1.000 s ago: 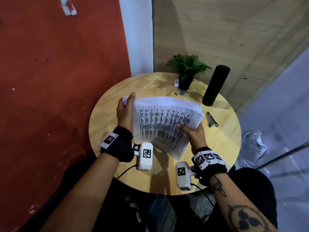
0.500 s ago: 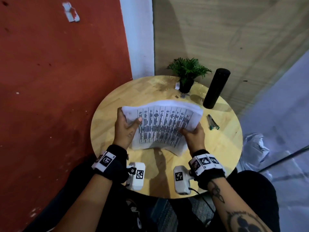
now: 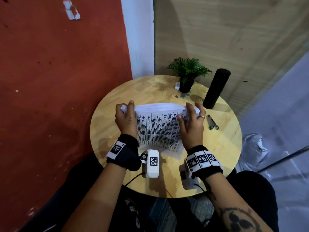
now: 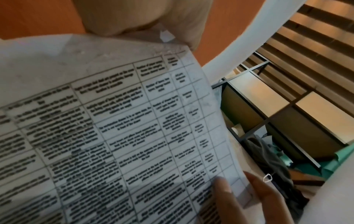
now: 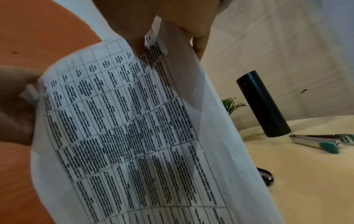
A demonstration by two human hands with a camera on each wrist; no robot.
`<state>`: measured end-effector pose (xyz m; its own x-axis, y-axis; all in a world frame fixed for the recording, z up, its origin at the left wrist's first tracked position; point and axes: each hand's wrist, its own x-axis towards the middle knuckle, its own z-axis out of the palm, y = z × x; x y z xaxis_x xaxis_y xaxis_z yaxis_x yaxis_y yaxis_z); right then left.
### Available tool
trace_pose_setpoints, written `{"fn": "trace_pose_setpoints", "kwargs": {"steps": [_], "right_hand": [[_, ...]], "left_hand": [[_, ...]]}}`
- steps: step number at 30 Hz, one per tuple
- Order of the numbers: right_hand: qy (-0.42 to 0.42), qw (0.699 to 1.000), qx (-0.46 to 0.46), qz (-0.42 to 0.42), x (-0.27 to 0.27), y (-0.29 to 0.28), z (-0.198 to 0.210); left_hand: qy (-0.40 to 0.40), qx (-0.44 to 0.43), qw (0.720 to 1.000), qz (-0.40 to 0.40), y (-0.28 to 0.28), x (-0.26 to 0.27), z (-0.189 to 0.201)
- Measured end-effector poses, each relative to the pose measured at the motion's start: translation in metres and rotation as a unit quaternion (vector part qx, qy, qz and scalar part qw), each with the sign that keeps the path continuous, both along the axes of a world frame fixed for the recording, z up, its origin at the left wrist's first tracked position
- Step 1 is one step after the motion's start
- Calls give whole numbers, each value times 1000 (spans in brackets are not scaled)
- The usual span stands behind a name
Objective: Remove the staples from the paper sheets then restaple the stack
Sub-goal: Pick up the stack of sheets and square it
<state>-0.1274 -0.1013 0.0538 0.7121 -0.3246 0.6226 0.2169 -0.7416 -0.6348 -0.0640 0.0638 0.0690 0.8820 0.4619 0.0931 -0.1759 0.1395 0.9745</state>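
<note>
A stack of printed paper sheets (image 3: 158, 129) with a table of text stands tilted on its lower edge on the round wooden table (image 3: 222, 148). My left hand (image 3: 127, 111) grips its top left corner, fingers curled over the edge. At the top right corner my right hand (image 3: 190, 113) pinches the stack, thumb on the printed face and fingers behind. The left wrist view shows the printed sheet (image 4: 114, 121) close up, and the right wrist view shows the same stack (image 5: 134, 136). A silver stapler with a green tip (image 3: 212, 122) (image 5: 316, 142) lies right of the stack. No staple shows in the paper.
A tall black bottle (image 3: 216, 88) (image 5: 262, 104) stands at the back right. A small potted plant (image 3: 188, 74) sits at the table's far edge, with tiny bits (image 3: 176, 96) near it. A red wall is on the left, and a small dark shiny object (image 5: 266, 177) lies by the stack.
Both hands have shifted up to the stack's top corners. The sheets have come together and now stand more upright, closer to me.
</note>
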Motion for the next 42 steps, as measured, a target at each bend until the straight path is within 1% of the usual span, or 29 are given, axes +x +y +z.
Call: {"fn": "trace_pose_setpoints", "kwargs": {"steps": [4, 6, 7, 8, 9, 10, 11, 12, 14, 15, 19, 22, 25, 27, 29, 33, 37, 39, 40, 42], "right_hand": [[-16, 1000, 17, 9, -1, 0, -2], [-21, 999, 40, 18, -2, -2, -4], [-17, 997, 65, 30, -3, -3, -7], [-2, 992, 113, 49, -6, -4, -11], [22, 980, 188, 67, -11, -3, -15], [51, 960, 262, 84, -16, -1, -20], [78, 942, 314, 92, -19, 1, -26], [100, 933, 334, 90, -21, 3, -33], [133, 934, 327, 64, -16, 6, -46], [133, 934, 326, 55, -13, 7, -49], [83, 948, 303, 46, -8, 13, -46], [78, 952, 292, 46, -11, 15, -46], [112, 956, 266, 50, -11, 16, -57], [119, 962, 243, 48, -12, 14, -58], [130, 961, 240, 49, -13, 11, -57], [195, 951, 236, 42, -12, 12, -68], [174, 949, 261, 11, -8, 9, -68], [154, 949, 274, 13, -9, 8, -64], [151, 948, 280, 18, -9, 8, -65], [172, 940, 292, 35, -11, 12, -69]], "left_hand": [[1, 8, 1000, -18, 2, -5, 1], [-7, 1, 998, -57, 9, -12, 1], [-15, -5, 995, -97, 14, -16, -3], [-23, -2, 989, -147, 21, -18, -10], [-24, 8, 980, -199, 29, -21, -19], [-14, 27, 970, -242, 36, -23, -28], [0, 57, 962, -268, 42, -25, -38], [10, 88, 955, -281, 45, -27, -46], [18, 129, 953, -273, 48, -27, -56], [15, 144, 955, -259, 47, -27, -58], [-23, 199, 962, -187, 40, -27, -53], [-31, 211, 960, -181, 35, -28, -55], [5, 182, 968, -175, 36, -30, -67], [26, 161, 971, -173, 37, -30, -68], [40, 163, 971, -172, 36, -27, -74], [43, 172, 970, -167, 32, -25, -81], [26, 143, 972, -184, 30, -28, -72], [19, 143, 970, -194, 31, -28, -67], [28, 141, 970, -195, 32, -28, -67], [45, 131, 969, -204, 35, -31, -65]]}}
